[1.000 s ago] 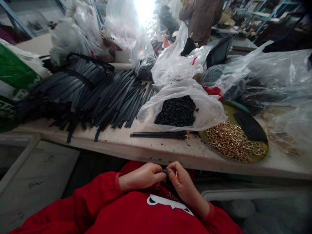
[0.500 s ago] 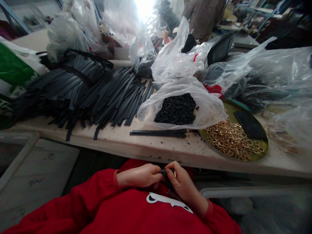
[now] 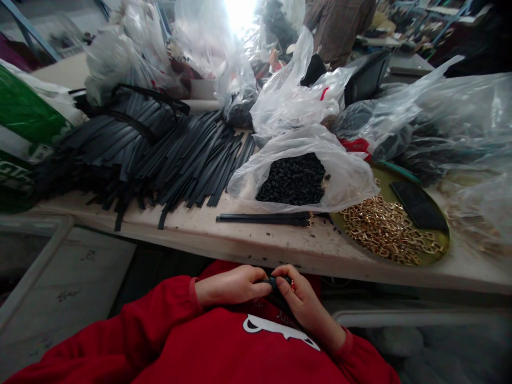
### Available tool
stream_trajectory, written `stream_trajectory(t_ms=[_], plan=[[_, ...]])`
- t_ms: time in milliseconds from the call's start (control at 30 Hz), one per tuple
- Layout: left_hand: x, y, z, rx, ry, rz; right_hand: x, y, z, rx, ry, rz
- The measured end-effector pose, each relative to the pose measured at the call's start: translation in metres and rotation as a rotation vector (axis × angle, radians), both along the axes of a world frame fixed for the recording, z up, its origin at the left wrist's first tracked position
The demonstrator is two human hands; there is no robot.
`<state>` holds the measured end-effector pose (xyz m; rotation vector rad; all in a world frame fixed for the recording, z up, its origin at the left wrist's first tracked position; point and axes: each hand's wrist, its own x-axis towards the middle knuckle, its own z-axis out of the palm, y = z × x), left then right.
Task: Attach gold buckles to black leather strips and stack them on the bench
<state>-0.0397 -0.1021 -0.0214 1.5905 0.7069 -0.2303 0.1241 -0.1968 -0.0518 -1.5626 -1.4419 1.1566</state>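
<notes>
In front of my red top, both hands are closed on one black strap (image 3: 273, 282), mostly hidden by the fingers. My left hand (image 3: 239, 286) pinches it between thumb and fingers. The fingertips of my right hand (image 3: 299, 296) grip it from the other side, and a small shiny gold-red glint shows at those fingers; I cannot make out what it is. Beyond the hands, a few straps with gold buckles (image 3: 264, 219) lie side by side on the table (image 3: 192, 234). Behind them an open clear plastic bag (image 3: 244, 184) holds many small black loops (image 3: 294, 178).
To the right, a round gold-coloured tray (image 3: 438, 250) holds loose gold buckles (image 3: 384, 229) and a flat black object (image 3: 420, 205). Black strips (image 3: 192, 160) are heaped on the left beside a green-and-white bag (image 3: 28, 112). More plastic bags (image 3: 296, 106) crowd the back. A person (image 3: 340, 29) stands behind.
The view has shifted slightly. My hands stay together on the strap, with the right fingers a little turned and the glint now showing redder.
</notes>
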Motion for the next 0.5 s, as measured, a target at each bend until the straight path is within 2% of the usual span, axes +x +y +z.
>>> stream_trajectory(t_ms=[133, 367, 500], plan=[[-0.001, -0.004, 0.0, 0.041, 0.033, 0.011, -0.003, -0.002, -0.003, 0.034, -0.015, 0.001], [0.0, -0.013, 0.002, 0.228, 0.063, -0.057, -0.006, -0.007, 0.002, 0.034, -0.129, 0.118], [-0.002, -0.016, 0.007, 0.265, 0.081, -0.093, -0.009, -0.009, -0.003, 0.027, -0.092, 0.098]])
